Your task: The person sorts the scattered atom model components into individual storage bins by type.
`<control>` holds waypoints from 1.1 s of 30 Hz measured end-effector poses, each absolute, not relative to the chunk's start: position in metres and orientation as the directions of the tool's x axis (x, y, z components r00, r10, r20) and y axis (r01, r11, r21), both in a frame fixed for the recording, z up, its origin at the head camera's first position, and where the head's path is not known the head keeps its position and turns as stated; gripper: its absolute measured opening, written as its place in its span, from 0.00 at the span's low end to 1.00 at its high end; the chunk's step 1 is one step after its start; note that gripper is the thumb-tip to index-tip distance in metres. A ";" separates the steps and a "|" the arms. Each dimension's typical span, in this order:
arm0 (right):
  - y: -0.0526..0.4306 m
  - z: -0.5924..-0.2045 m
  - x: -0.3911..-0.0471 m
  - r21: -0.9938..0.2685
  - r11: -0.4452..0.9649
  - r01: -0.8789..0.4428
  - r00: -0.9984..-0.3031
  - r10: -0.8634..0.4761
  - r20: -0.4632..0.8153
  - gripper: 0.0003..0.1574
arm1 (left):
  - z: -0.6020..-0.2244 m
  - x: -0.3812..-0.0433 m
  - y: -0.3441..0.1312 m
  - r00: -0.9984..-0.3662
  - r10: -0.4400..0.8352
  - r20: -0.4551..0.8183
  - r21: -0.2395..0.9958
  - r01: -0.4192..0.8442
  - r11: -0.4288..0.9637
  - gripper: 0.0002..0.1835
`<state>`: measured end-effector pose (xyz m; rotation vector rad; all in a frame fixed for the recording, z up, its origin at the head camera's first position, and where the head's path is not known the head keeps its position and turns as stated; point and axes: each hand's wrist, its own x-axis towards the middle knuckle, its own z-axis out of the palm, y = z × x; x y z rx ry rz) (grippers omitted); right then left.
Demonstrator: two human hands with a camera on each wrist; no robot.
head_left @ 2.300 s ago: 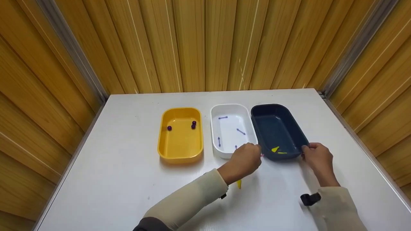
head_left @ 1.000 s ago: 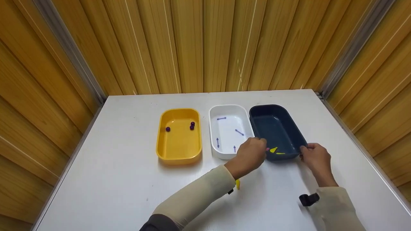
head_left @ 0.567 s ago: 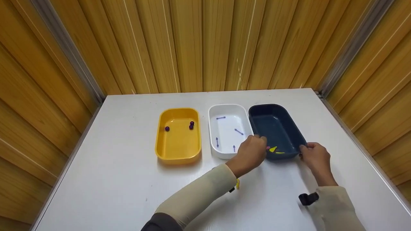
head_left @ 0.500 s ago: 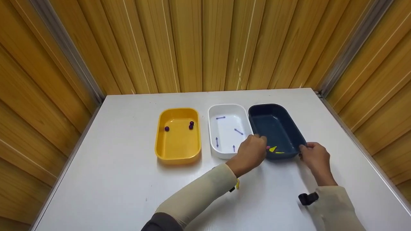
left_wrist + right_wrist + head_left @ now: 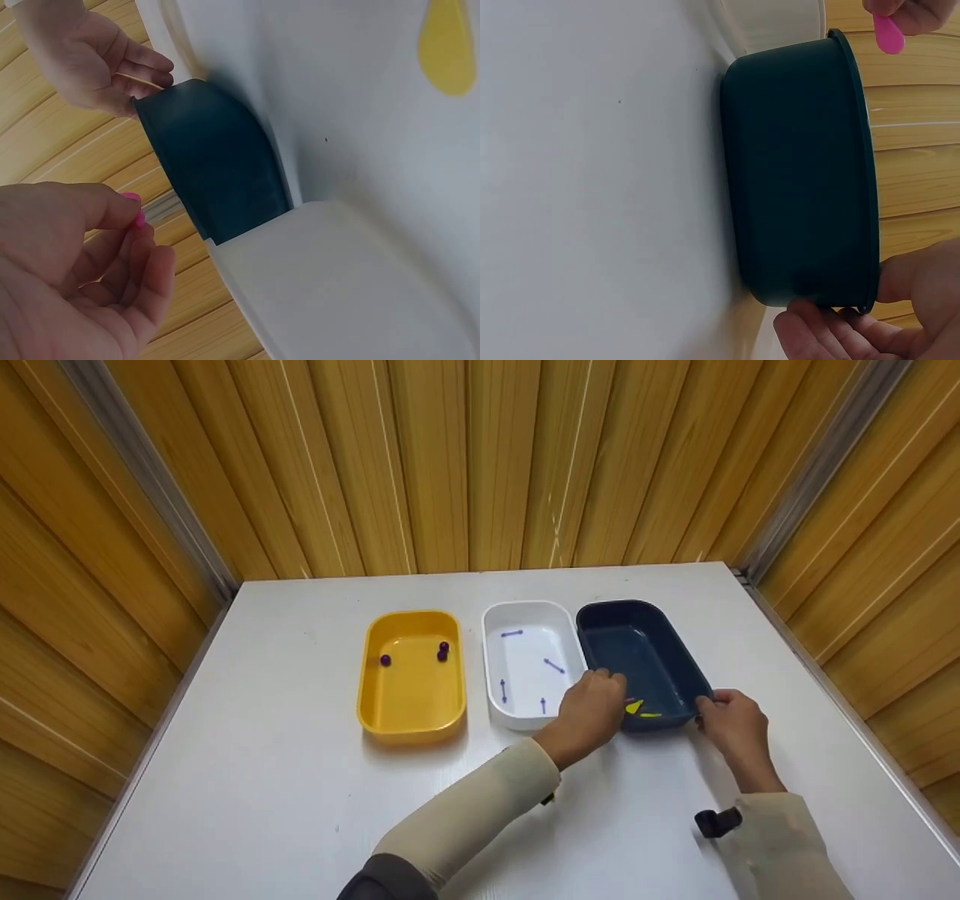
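My left hand (image 5: 589,711) pinches a small pink teardrop-shaped piece (image 5: 889,34) between thumb and fingertips, above the near left corner of the dark blue bin (image 5: 637,649). In the head view most of that piece is behind the fingers. My right hand (image 5: 735,727) grips the bin's near right corner, thumb at the rim and fingers against the outer wall, as the right wrist view shows. Inside the bin, at its near end, lie two small yellow pieces (image 5: 634,707). Another yellow teardrop-shaped piece (image 5: 448,49) is on the table, largely covered by my left wrist in the head view.
A white bin (image 5: 496,660) holding several purple double-ended sticks (image 5: 553,665) stands directly left of the dark one. Farther left is a yellow bin (image 5: 412,701) with three purple beads (image 5: 442,655). Wood-patterned panels (image 5: 442,465) enclose the white table (image 5: 262,750).
From beside the white bin's near right corner, my left hand has moved right and slightly away, over the dark blue bin, still pinching the pink piece. My right hand keeps its grip.
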<state>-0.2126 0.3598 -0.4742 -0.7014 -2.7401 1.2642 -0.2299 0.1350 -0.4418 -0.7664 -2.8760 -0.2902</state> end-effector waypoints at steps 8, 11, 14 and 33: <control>0.359 -0.471 -0.213 -0.722 0.577 0.382 -0.898 0.418 -0.141 0.31 | -0.442 -0.231 0.132 -0.855 0.487 0.181 0.170 0.515 0.841 0.11; 0.360 -0.471 -0.213 -0.715 0.588 0.378 -0.900 0.414 -0.136 0.31 | -0.442 -0.229 0.130 -0.846 0.495 0.196 0.170 0.527 0.833 0.09; 0.360 -0.472 -0.212 -0.715 0.590 0.375 -0.902 0.410 -0.134 0.31 | -0.443 -0.227 0.128 -0.834 0.507 0.217 0.160 0.543 0.825 0.07; 0.357 -0.475 -0.214 -0.731 0.559 0.392 -0.892 0.424 -0.154 0.31 | -0.450 -0.216 0.101 -0.823 0.536 0.185 0.242 0.567 0.787 0.07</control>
